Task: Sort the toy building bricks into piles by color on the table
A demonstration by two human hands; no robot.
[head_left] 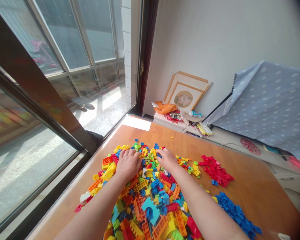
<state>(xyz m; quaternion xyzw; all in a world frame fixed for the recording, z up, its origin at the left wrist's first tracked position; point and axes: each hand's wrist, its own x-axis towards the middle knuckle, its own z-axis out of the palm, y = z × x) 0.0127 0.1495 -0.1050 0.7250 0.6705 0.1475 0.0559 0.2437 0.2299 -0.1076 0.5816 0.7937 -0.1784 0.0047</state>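
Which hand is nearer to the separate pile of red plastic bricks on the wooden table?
Right. The right hand rests on the mixed pile just left of the separate pile of red plastic bricks; the left hand lies farther left.

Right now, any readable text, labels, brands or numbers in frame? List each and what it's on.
None legible.
Framed picture against the wall: round image only, no words readable.
Packets and papers on the low shelf: printing too small and blurred to read.
Red round emblem below the dotted blue cloth: pattern, characters not readable.
Bricks in the mixed pile under the left hand and right hand: no markings visible.
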